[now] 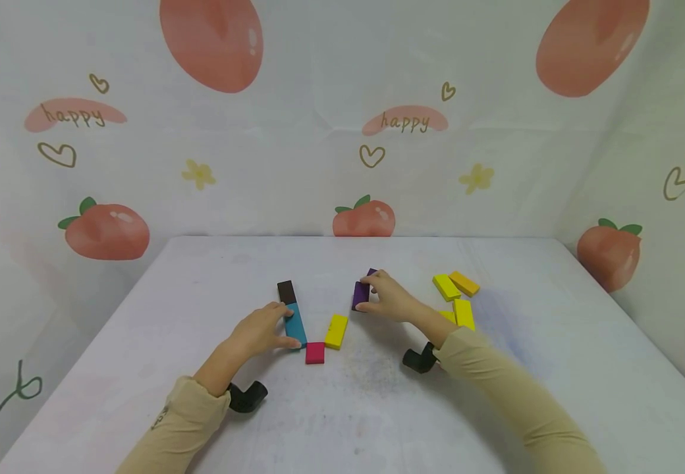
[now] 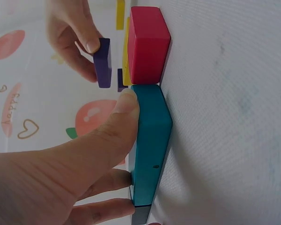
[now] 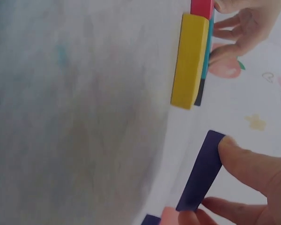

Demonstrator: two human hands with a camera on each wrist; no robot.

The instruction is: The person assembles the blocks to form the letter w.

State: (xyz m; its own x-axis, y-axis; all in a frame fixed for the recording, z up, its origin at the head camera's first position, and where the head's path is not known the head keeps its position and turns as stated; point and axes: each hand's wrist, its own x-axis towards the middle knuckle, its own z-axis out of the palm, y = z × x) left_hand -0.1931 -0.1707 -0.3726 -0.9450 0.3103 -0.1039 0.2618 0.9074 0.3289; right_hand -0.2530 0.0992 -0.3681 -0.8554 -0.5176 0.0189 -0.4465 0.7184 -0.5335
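My left hand (image 1: 261,330) rests over a teal block (image 1: 296,329) lying on the table, thumb at its near end and fingertips along its far part. Touching the teal block are a dark brown or black block (image 1: 286,291) at the far end and a red block (image 1: 315,353) at the near end. Beside the red one lies a yellow block (image 1: 336,331). Between thumb and fingers, my right hand (image 1: 391,297) pinches a purple block (image 3: 201,171), held above the table in the wrist views. A second purple block (image 1: 372,271) is partly hidden behind the right fingers.
Several yellow blocks (image 1: 464,314) and an orange-yellow block (image 1: 464,283) lie right of the right hand, partly covered by its forearm. Black curved pieces stick out at the left wrist (image 1: 247,397) and right wrist (image 1: 419,360). A peach-print cloth (image 1: 295,178) hangs behind the table.
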